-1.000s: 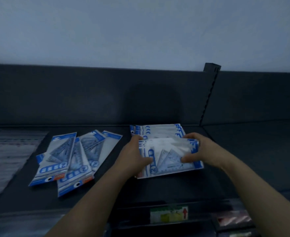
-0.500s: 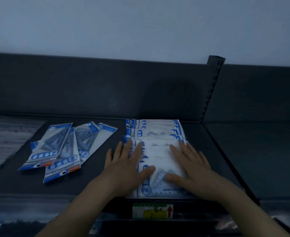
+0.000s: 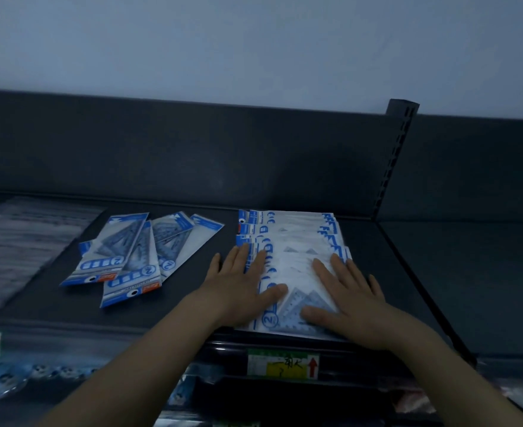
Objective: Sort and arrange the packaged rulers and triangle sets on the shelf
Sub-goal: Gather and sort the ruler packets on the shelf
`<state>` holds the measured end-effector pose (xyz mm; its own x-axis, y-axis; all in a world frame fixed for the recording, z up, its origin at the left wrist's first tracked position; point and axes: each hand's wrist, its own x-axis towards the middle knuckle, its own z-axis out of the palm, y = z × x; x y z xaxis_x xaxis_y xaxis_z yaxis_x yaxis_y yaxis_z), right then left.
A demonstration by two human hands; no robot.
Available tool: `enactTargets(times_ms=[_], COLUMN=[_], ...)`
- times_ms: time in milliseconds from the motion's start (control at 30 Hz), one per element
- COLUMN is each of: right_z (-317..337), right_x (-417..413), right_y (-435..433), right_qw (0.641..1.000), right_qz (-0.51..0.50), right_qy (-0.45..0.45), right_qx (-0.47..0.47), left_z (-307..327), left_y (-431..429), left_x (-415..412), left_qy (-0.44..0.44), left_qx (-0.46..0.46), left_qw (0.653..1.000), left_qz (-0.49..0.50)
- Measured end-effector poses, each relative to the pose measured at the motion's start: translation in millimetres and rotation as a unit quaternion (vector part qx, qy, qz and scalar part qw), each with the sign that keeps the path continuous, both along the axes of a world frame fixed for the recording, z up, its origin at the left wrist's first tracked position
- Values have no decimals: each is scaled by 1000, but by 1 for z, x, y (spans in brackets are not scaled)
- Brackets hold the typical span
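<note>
Both hands flattening the shingled row of triangle-set packs (image 3: 297, 241).
Left hand (image 3: 241, 283) and right hand (image 3: 351, 298) lie palm-down, fingers straight, slightly spread; row sits centre-shelf (image 3: 454, 272); likely next: gather the loose fanned packs (image 3: 137, 257) lying left, apart; price label (image 3: 283, 365) below; nothing blocks.

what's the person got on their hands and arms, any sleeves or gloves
Nothing worn shows. The left hand and right hand have no gloves, rings or watch; the left arm and right arm show no sleeve up to the picture's edge.
</note>
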<state>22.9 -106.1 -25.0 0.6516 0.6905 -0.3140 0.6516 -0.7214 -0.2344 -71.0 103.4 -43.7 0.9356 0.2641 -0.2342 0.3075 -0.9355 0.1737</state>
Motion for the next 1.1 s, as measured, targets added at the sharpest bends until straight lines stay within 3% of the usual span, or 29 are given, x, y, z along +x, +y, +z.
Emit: enactTargets(times_ms=[133,233,300,367,433,533,700,900,1100], right_z=[15,26,32,37,40,34,24,22,28], right_x=[-6,-19,-32,-49,-61,-76,-94,-99,-102], right_y=[11,37,63,99,127,185,254,285,291], right_qw=[998,992,987,974,948,924,912,926,935], right_qz=[-34,5,24,14,-18,-72,-127,-174,-190], right_qy=[-25,-81,-67,11,85,176,217,181,175], right_qx=[56,91,143,227,307,331,325,281,244], left_z=[21,38,46,47,46,45,39,33,23], left_y=[1,31,69,118,149,175,191,204,204], left_x=[-21,-51,-73,-92,-96,-99,-99,-102,-115], left_qy=[-126,-287,-328,-310,-239,-141,-110,-85,-126], left_qx=[-46,-33,-18,8,4,-21,-37,-75,-86], left_qw=[990,954,931,913,913,922,949,966,974], left_qz=[34,83,162,266,331,361,293,233,168])
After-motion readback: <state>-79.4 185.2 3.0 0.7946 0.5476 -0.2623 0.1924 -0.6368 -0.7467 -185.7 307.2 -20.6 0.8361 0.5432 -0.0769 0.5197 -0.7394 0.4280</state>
